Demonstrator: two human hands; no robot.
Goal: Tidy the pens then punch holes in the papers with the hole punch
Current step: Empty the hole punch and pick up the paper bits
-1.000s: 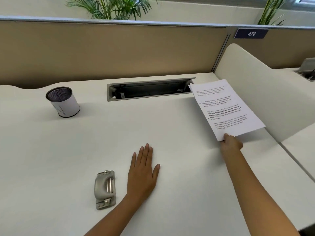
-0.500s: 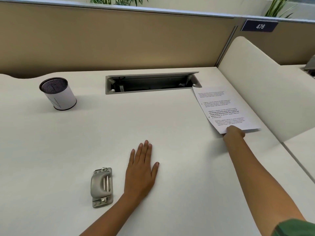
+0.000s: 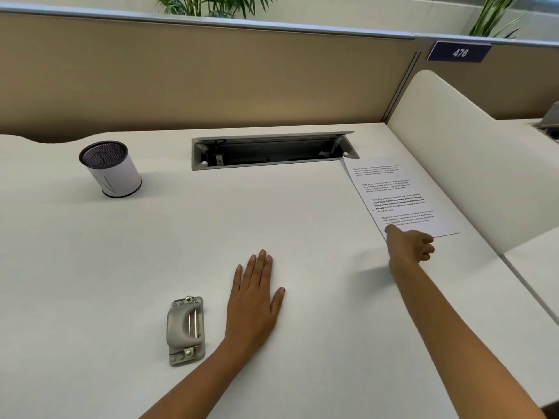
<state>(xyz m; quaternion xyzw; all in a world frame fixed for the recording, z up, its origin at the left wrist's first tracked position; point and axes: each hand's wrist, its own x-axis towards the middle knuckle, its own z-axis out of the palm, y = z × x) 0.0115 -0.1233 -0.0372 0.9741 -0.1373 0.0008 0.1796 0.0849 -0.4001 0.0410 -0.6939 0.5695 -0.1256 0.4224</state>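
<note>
A printed sheet of paper [image 3: 402, 189] lies flat at the desk's far right, beside the white side divider. My right hand [image 3: 409, 245] is at its near-left corner, one fingertip touching the sheet, the other fingers loosely curled and holding nothing. My left hand [image 3: 254, 300] rests flat, palm down, on the white desk [image 3: 151, 252]. The grey metal hole punch [image 3: 185, 329] lies just left of it, untouched. A white mesh pen cup [image 3: 112, 172] stands at the far left; I cannot make out any pens in it.
An open cable tray slot [image 3: 272, 151] is set into the desk at the back centre, its right end next to the sheet's top corner. A tan partition [image 3: 211, 77] runs along the back, and a curved white divider [image 3: 472, 164] walls off the right side.
My right hand lowered the sheet from above the desk until it lay flat, then let go and drew back to its corner. The left hand and hole punch stayed put.
</note>
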